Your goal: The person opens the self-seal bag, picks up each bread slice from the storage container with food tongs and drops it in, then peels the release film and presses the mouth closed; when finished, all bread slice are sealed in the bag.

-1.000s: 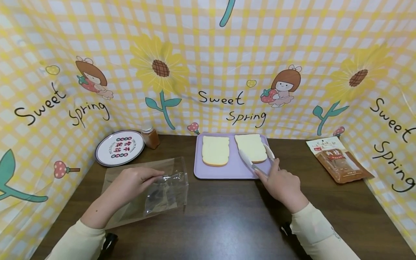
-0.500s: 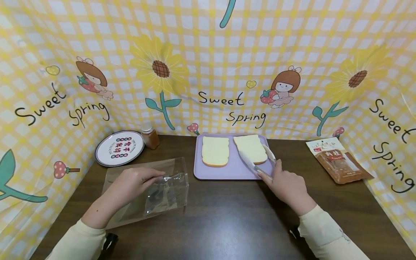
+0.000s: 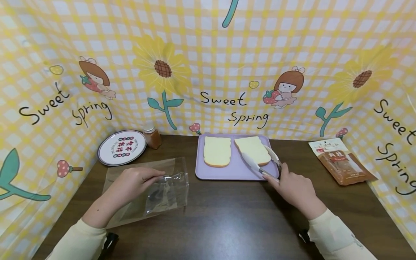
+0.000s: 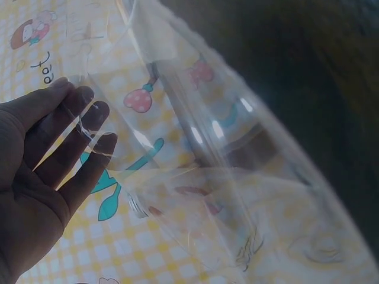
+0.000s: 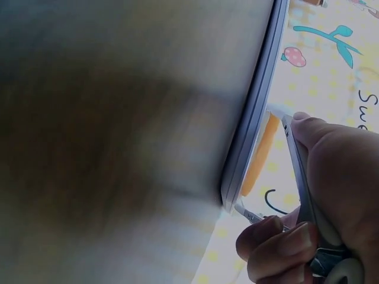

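A clear plastic bag (image 3: 165, 196) is pinched along its upper edge by my left hand (image 3: 131, 182); in the left wrist view the thumb and fingers (image 4: 98, 112) meet at the thin film. My right hand (image 3: 295, 189) grips a pair of tongs (image 3: 251, 164), whose two arms lie either side of the right bread slice (image 3: 255, 150). That slice sits slightly turned on a lilac tray (image 3: 234, 175). Another bread slice (image 3: 217, 151) lies flat on the tray's left half. In the right wrist view the tongs (image 5: 299, 171) stand beside the slice's brown crust (image 5: 260, 157).
At the back left are a white plate (image 3: 121, 148) with red lettering and a small jar (image 3: 152, 138) of brown powder. A brown and white packet (image 3: 342, 162) lies at the right. Checked cloth (image 3: 214, 54) walls in the wooden table (image 3: 221, 220) behind and on both sides.
My right hand has drawn slightly back and to the right with the tongs. The right slice has shifted a little and turned on the tray. My left hand keeps its place on the bag.
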`<state>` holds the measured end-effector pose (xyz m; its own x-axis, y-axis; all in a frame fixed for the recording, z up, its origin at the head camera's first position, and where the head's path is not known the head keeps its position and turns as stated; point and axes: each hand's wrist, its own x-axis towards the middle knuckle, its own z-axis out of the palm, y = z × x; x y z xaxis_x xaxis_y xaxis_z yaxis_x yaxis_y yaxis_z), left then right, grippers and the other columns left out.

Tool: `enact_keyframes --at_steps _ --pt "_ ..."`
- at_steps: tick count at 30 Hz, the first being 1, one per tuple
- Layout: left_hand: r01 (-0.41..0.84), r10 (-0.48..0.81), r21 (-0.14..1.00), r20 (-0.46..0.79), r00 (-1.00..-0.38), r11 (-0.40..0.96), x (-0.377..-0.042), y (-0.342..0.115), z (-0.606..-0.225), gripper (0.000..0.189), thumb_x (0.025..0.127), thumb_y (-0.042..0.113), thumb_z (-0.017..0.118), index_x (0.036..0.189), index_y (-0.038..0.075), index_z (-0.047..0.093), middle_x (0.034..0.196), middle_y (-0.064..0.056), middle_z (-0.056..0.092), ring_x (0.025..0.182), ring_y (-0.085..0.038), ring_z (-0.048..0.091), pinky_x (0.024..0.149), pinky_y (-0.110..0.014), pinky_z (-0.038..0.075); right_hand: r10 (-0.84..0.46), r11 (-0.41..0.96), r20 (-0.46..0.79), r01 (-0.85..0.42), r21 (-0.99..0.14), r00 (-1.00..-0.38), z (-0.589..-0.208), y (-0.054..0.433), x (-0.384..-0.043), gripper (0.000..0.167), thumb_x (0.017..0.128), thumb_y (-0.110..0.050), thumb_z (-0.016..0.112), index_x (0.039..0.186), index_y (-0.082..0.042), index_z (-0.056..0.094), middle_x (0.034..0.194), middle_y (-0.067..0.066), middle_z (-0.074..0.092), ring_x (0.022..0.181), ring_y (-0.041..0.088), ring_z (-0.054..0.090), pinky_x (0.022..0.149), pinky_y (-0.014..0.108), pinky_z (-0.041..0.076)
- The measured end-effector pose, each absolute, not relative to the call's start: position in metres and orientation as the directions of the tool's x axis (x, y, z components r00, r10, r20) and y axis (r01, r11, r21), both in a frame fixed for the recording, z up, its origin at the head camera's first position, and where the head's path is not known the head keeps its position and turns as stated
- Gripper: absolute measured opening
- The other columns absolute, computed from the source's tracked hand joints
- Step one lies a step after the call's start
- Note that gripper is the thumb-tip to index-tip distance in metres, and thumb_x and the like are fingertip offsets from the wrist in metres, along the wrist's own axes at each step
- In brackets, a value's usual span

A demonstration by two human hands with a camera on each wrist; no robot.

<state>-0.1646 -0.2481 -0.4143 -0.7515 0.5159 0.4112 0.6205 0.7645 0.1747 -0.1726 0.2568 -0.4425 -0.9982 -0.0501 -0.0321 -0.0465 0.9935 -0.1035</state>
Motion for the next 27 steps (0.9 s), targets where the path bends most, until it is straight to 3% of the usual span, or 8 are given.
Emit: enact_keyframes --at_steps 10,27 --pt "0.627 0.524 0.167 0.41 -0.746 0.761 -0.165 -0.246 -0.414 0.021 0.094 0.009 0.08 0.114 0.015 0.084 0.109 0.002 0.085 0.097 -0.018 0.082 0.083 -0.04 0.068 -0.083 0.991 0.061 -0.089 -0.103 -0.995 -0.435 0.263 -0.163 0.094 0.104 -0.069 0.053 0.143 0.016 0.049 0.088 0.028 0.075 0.067 0.046 0.071 0.052 0.057 0.055" --pt "0.631 0.526 0.167 0.416 -0.742 0.758 -0.167 -0.245 -0.413 0.022 0.094 0.008 0.08 0.115 0.016 0.084 0.109 0.002 0.085 0.097 -0.018 0.082 0.082 -0.04 0.068 -0.147 0.979 0.137 -0.164 -0.119 -0.98 -0.419 0.258 -0.146 0.09 0.099 -0.07 0.061 0.147 0.005 0.045 0.087 0.023 0.075 0.065 0.042 0.071 0.05 0.056 0.053"
